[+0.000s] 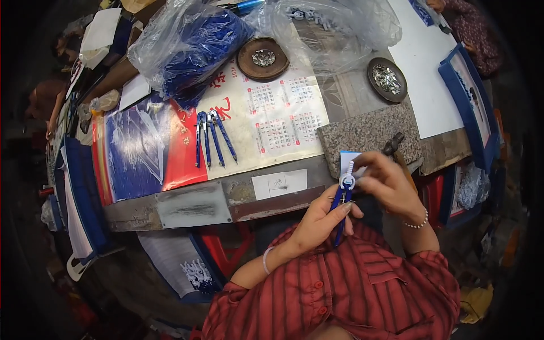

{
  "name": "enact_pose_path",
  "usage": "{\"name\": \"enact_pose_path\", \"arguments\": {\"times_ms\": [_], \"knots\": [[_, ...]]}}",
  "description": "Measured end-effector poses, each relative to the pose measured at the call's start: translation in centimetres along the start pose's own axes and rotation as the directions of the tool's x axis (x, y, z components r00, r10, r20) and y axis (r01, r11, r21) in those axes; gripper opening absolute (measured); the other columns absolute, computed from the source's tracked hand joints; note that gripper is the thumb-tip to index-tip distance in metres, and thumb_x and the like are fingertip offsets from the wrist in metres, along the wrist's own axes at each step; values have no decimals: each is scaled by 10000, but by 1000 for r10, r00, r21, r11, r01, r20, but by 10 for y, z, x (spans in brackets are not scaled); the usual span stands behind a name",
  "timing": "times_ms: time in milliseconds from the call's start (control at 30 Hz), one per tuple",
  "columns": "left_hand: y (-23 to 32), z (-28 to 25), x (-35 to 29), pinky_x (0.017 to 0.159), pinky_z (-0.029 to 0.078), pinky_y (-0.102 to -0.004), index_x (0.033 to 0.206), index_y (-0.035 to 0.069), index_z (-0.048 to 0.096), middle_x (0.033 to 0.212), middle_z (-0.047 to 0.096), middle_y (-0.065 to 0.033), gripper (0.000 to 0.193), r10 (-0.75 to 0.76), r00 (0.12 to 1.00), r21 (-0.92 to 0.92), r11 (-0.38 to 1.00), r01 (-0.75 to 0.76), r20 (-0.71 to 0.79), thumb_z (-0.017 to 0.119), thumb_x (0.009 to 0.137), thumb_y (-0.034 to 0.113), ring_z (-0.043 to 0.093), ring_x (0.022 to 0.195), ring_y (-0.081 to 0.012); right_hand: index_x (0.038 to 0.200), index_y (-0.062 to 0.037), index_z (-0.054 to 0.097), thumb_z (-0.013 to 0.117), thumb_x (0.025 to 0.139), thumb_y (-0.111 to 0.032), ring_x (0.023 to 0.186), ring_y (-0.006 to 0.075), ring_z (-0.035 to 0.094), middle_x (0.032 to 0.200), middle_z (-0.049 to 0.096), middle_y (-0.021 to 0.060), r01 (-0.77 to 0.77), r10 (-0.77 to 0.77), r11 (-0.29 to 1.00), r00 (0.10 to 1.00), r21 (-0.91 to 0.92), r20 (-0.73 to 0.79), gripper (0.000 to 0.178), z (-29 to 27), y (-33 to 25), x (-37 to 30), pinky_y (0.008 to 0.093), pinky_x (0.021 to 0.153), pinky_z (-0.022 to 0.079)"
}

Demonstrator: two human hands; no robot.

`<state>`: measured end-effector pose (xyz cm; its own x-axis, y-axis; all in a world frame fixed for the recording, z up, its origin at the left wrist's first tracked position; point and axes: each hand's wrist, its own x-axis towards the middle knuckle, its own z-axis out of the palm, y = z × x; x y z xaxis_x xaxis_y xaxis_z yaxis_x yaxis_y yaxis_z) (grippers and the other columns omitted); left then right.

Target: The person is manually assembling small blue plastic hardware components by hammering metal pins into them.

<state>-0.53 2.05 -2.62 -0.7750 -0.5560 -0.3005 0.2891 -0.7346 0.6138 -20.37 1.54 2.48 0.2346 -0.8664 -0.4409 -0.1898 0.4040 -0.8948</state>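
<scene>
Upright in front of my chest is a blue drawing compass [338, 199] with a ribbed white top [348, 177]. My left hand [323, 221] is closed round its legs, thumb and fingers pinching them below the white top. Just right of that top is my right hand [388, 184], its fingers bent inward; whatever lies between them is too small or hidden to name. Left of my hands, two blue compasses [202, 119] with metal heads lie on a printed calendar sheet [283, 122], their legs partly spread.
A hammer [393, 144] rests on a granite slab [368, 133] beside my right hand. Round dishes hold small metal parts: one brown [245, 62], one dark [376, 85]. Plastic bags [192, 45] cover the far side. A blue-edged box [476, 107] stands right; another person's sleeve [476, 34] shows beyond.
</scene>
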Motion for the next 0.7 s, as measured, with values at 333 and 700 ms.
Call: {"name": "enact_pose_path", "arguments": {"times_ms": [333, 700], "knots": [[-29, 7, 24, 591, 511, -240, 1181, -33, 494, 880, 641, -120, 304, -186, 972, -49, 982, 181, -146, 474, 957, 172, 613, 635, -115, 1159, 28, 431, 549, 717, 39, 965, 374, 507, 1063, 488, 200, -181, -476, 382, 802, -906, -360, 457, -35, 46, -38, 402, 762, 439], [-40, 10, 29, 525, 498, -240, 1161, -25, 515, 867, 630, -103, 324, -227, 947, -78, 974, 214, -226, 507, 946, 217, 601, 625, -110, 1204, 30, 452, 533, 839, 16, 898, 379, 581, 1008, 557, 214, 76, -395, 734, 856, -674, -334, 374, -18, 24, -55, 370, 753, 479]]}}
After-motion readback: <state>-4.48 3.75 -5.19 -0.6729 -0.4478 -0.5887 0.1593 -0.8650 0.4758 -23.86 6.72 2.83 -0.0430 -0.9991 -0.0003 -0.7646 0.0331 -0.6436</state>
